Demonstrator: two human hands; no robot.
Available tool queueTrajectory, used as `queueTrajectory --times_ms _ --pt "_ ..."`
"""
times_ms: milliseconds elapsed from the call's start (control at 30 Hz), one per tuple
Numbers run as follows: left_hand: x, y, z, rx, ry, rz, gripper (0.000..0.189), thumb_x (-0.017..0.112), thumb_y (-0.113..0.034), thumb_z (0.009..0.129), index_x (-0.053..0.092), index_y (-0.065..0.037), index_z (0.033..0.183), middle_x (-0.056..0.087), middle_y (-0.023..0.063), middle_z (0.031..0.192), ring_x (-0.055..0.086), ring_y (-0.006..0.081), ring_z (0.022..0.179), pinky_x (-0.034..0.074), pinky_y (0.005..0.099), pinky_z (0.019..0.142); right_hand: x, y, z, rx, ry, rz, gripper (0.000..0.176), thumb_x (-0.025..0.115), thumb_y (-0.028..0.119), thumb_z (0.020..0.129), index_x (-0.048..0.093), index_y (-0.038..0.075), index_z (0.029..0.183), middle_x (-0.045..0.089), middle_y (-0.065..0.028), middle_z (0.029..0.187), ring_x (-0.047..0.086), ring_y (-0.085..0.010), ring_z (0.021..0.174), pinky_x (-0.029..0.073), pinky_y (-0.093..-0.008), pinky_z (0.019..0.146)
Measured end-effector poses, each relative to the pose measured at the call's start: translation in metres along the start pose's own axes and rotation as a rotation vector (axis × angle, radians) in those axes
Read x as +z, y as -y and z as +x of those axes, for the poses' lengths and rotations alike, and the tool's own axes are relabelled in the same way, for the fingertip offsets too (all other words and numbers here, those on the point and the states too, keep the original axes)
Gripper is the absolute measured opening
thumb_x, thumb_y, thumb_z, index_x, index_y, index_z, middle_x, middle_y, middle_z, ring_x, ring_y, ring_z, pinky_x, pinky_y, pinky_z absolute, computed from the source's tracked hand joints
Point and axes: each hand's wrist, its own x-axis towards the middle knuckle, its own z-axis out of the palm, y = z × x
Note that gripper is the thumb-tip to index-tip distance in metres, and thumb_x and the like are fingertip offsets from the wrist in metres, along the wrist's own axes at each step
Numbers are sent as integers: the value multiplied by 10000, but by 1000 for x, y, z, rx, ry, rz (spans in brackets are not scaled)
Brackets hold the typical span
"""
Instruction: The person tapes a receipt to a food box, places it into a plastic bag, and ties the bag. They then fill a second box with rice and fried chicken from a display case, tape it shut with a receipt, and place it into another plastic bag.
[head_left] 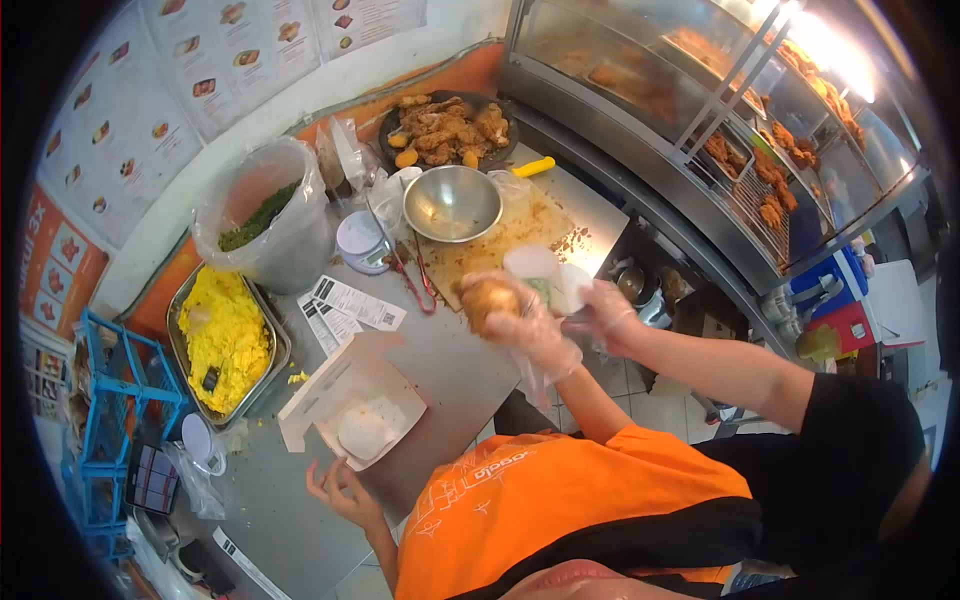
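Seen from the head camera, the right hand (540, 335) curls its gloved fingers around a fried piece (485, 303) beside the cutting board (540, 215); the clear glove presumably keeps bare skin off the food. The bare left hand (345, 492) is loosely spread by the near edge of the open carton (325, 390), perhaps to steady it; I cannot tell whether they touch. The carton's raised lid leaves the pale mound (367, 430) inside reachable. Close alongside, a co-worker's gloved hand (612, 318) grips a white item (571, 290), its form unclear.
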Motion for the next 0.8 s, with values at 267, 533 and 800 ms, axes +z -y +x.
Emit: queueTrajectory --times_ms 267,533,800 --pt "21 -45 16 101 -904 119 414 372 -371 980 450 5 1135 359 174 1208 403 252 1041 352 356 858 16 19 -5 93 553 -42 587 775 304 704 578 35 1188 546 -106 1194 516 -220 1116 384 -347 984" --pt "55 -143 126 1024 -812 -496 457 521 -310 838 405 -36 1185 346 151 1232 382 269 1094 339 376 917 -81 53 -18 -527 369 156 694 762 508 698 577 37 1173 566 -165 1154 579 -271 1002 481 -369 829" --pt "206 -467 252 1347 -273 13 159 575 -211 863 601 -88 959 491 82 1126 422 257 1119 325 413 945 -309 210 12 -1162 -922 -230 484 637 250 882 468 58 1293 507 -98 1279 515 -208 1129 451 -330 932"
